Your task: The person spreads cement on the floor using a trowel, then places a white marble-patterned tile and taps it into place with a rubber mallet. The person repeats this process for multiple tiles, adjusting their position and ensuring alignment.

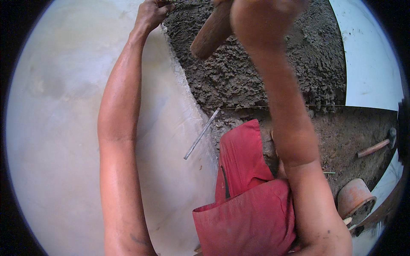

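My right hand (269, 23), slightly blurred, is raised at the top of the view. Its fingers wrap round a thick wooden handle (211, 34) whose blunt end points down and left; whatever is at its other end is out of view. My left hand (151, 15) is at the top edge, fingers curled, beside the border between the pale smooth floor (60, 128) and the rough dark wet mortar (239, 72). What it holds, if anything, is too hidden to tell. A thin metal rod (202, 134) lies slantwise across the floor's broken edge, with a taut string (247, 107) at its upper end.
My red shorts (245, 213) fill the lower middle. Rightward, a hammer (378, 147) lies on bare earth (337, 132). A mud-stained orange bucket (354, 196) is tipped at the lower right. A white surface (369, 55) borders the mortar.
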The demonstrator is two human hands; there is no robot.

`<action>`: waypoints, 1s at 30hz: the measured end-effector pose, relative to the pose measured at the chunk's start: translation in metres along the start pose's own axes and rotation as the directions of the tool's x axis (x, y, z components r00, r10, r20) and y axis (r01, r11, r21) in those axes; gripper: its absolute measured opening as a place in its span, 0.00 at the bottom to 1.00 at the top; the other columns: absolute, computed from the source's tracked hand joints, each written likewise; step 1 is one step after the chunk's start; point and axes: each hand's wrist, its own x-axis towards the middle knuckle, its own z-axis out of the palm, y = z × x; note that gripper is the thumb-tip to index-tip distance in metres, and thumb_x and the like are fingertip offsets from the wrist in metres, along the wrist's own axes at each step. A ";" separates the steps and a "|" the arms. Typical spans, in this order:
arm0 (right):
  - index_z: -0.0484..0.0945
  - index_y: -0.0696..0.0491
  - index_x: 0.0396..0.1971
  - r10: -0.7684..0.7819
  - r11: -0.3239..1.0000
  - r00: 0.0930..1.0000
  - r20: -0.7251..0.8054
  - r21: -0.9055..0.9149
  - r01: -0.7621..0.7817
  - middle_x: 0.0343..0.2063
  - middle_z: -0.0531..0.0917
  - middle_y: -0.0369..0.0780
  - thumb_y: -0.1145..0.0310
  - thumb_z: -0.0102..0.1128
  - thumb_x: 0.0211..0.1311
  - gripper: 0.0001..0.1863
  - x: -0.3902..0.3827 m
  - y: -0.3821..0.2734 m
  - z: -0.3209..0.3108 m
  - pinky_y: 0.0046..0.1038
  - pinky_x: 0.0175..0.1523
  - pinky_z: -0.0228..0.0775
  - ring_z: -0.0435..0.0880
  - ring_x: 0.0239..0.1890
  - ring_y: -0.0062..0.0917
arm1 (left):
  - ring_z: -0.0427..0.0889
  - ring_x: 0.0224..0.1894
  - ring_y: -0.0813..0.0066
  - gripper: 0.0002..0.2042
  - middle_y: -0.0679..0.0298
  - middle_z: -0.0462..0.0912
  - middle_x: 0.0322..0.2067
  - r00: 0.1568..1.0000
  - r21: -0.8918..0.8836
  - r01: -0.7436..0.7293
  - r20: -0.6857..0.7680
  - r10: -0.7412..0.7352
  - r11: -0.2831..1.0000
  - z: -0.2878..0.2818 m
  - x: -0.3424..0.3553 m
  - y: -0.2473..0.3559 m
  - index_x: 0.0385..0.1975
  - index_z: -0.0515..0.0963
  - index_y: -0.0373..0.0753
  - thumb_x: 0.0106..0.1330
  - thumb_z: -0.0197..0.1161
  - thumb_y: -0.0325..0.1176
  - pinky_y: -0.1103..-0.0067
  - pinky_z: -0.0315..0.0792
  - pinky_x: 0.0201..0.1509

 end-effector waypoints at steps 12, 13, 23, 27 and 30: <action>0.69 0.60 0.28 0.031 0.733 1.000 0.000 -0.679 -0.023 0.15 0.72 0.38 0.69 0.52 0.57 0.08 -0.007 0.013 0.027 0.23 0.19 0.64 0.72 0.16 0.22 | 0.76 0.27 0.79 0.02 0.68 0.79 0.21 0.995 -0.139 0.042 -0.085 -0.054 0.989 0.003 0.002 -0.024 0.28 0.78 0.35 0.56 0.61 0.22 0.79 0.71 0.30; 0.69 0.58 0.24 -0.010 0.778 0.999 0.039 -0.627 0.033 0.11 0.70 0.33 0.70 0.51 0.58 0.08 0.012 -0.010 0.033 0.20 0.14 0.63 0.71 0.11 0.17 | 0.77 0.27 0.79 0.02 0.68 0.79 0.22 0.995 -0.165 0.022 -0.091 -0.038 0.986 0.003 -0.001 -0.015 0.28 0.78 0.34 0.56 0.61 0.22 0.79 0.71 0.31; 0.69 0.65 0.46 0.574 0.598 0.789 0.218 -0.770 -0.223 0.38 0.79 0.63 0.59 0.57 0.55 0.26 -0.044 0.104 -0.032 0.43 0.50 0.73 0.80 0.44 0.53 | 0.81 0.31 0.75 0.12 0.62 0.86 0.31 0.993 0.187 0.107 -0.072 -0.095 0.976 0.002 0.005 -0.044 0.37 0.80 0.38 0.55 0.69 0.35 0.76 0.73 0.38; 0.69 0.66 0.45 0.633 0.662 0.720 0.283 -0.680 -0.315 0.35 0.79 0.55 0.60 0.55 0.61 0.23 -0.015 0.061 -0.025 0.38 0.49 0.71 0.80 0.42 0.40 | 0.82 0.33 0.71 0.13 0.60 0.85 0.32 0.980 0.127 0.169 -0.123 -0.154 0.977 0.001 -0.004 -0.044 0.38 0.80 0.39 0.55 0.69 0.35 0.75 0.73 0.40; 0.70 0.60 0.25 0.098 0.927 0.938 0.333 -0.373 0.035 0.14 0.72 0.40 0.64 0.47 0.64 0.14 0.016 -0.012 0.026 0.26 0.18 0.63 0.73 0.17 0.23 | 0.83 0.37 0.63 0.14 0.56 0.85 0.34 0.974 0.230 0.168 -0.191 -0.125 0.959 0.001 -0.003 -0.050 0.38 0.80 0.39 0.55 0.67 0.37 0.71 0.74 0.43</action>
